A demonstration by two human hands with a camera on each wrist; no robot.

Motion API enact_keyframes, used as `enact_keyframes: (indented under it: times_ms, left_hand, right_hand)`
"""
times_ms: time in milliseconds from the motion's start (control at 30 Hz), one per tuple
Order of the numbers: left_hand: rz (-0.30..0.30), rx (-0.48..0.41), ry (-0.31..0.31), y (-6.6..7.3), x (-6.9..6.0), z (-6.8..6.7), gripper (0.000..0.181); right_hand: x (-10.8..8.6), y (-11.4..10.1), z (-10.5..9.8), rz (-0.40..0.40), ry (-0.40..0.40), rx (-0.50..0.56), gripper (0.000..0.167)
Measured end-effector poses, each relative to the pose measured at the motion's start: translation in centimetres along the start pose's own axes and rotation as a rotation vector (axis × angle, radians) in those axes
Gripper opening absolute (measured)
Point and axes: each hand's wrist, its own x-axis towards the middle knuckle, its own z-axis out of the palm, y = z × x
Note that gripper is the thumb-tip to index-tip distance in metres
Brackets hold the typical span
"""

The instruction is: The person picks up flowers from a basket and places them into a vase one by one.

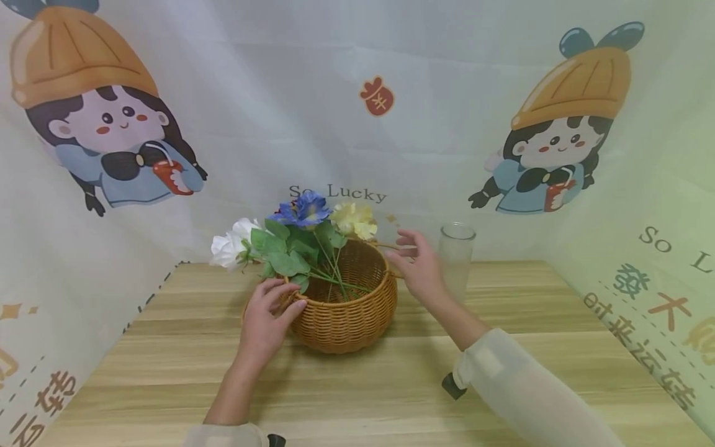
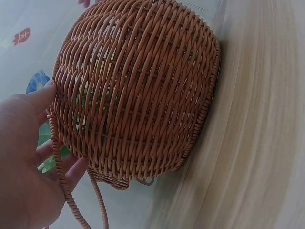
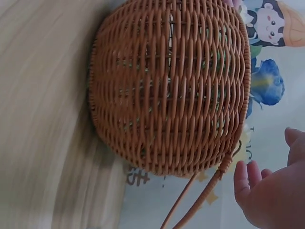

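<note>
Left hand (image 1: 267,320) had fingers spread against the basket (image 1: 346,326), right hand (image 1: 421,267) had them parted just beside it, so a gentle touch probably suited the flowers (image 1: 306,210) beyond tbh.

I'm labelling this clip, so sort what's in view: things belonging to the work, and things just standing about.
Part of the work:
wicker basket, touched by the left hand, right hand close by
white flower, blue flower, yellow flower, all leaning from the basket

Seemingly just there:
glass vase, held by neither hand
printed backdrop
</note>
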Motion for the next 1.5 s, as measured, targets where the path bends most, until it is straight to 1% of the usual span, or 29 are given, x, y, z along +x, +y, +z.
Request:
enact_keyframes:
  times_ms: [133, 200, 400, 600, 700, 833, 1067, 1133, 1200, 1300, 1400, 1500]
  left_hand:
    - [-0.002, 0.006, 0.002, 0.0, -0.1, 0.0, 0.028]
    - [0.000, 0.007, 0.004, -0.1, 0.0, 0.1, 0.028]
    - [0.011, 0.002, 0.014, 0.0, 0.0, 0.1, 0.029]
    - [-0.012, 0.011, 0.009, 0.0, -0.1, 0.1, 0.028]
    - [-0.011, 0.009, 0.013, 0.0, -0.1, 0.1, 0.028]
    - [0.006, 0.007, 0.021, 0.1, 0.0, 0.1, 0.028]
    - [0.019, 0.010, 0.017, 0.1, -0.1, 0.0, 0.028]
    - [0.023, 0.011, 0.020, 0.0, -0.1, 0.0, 0.028]
    - [0.030, 0.011, 0.024, 0.0, 0.0, 0.0, 0.028]
    - [0.043, 0.014, 0.027, 0.0, 0.0, 0.1, 0.028]
    - [0.051, 0.020, 0.025, 0.0, 0.0, 0.2, 0.028]
    - [0.054, 0.015, 0.024, 0.1, 0.0, 0.2, 0.028]
  right_hand:
    - [0.5, -0.4, 0.8, 0.023, -0.034, 0.040, 0.054]
    - [0.7, -0.5, 1.1, 0.021, -0.045, 0.064, 0.055]
    - [1.3, -0.9, 2.2, 0.010, -0.071, 0.092, 0.058]
    - [1.7, -1.4, 3.5, 0.022, -0.130, 0.126, 0.058]
    - [2.1, -1.6, 4.2, 0.009, -0.149, 0.182, 0.056]
    - [2.7, -1.9, 5.1, 0.007, -0.160, 0.269, 0.054]
    - [3.2, -2.0, 6.9, 0.055, -0.186, 0.359, 0.050]
    - [3.4, -1.9, 7.3, 0.063, -0.191, 0.366, 0.049]
    - [3.6, -1.9, 7.5, 0.071, -0.204, 0.349, 0.049]
    - [3.7, -1.7, 7.7, 0.092, -0.247, 0.309, 0.052]
    - [3.8, -1.3, 7.7, 0.119, -0.296, 0.305, 0.055]
    - [3.8, -1.2, 7.6, 0.148, -0.341, 0.292, 0.054]
